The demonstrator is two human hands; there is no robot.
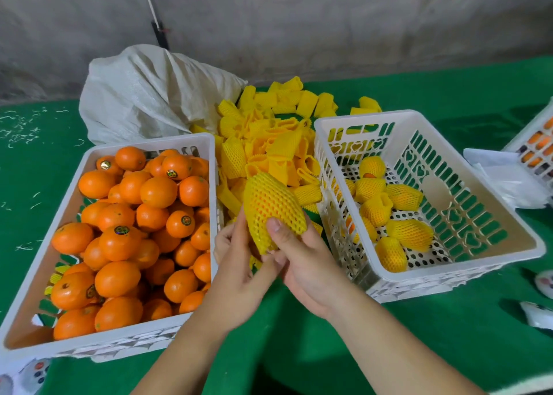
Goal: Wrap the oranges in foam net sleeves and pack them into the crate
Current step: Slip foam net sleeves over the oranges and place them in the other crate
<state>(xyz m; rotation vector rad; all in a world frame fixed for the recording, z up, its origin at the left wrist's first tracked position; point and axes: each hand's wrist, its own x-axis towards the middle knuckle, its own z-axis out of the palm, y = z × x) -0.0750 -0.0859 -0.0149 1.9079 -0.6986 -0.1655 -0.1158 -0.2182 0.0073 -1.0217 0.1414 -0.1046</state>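
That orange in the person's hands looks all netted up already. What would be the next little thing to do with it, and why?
Probably carry it right and set it in the white crate. The orange held by the left hand and right hand already shows the yellow foam net sleeve over all its visible side, and that crate holds the other wrapped oranges with bare floor left.

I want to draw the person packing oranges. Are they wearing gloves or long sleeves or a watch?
No gloves. The left hand and right hand are both bare, with short, plain nails. No sleeves show either: both forearms are bare as far as the picture's bottom edge. No watch, ring or bracelet can be seen.
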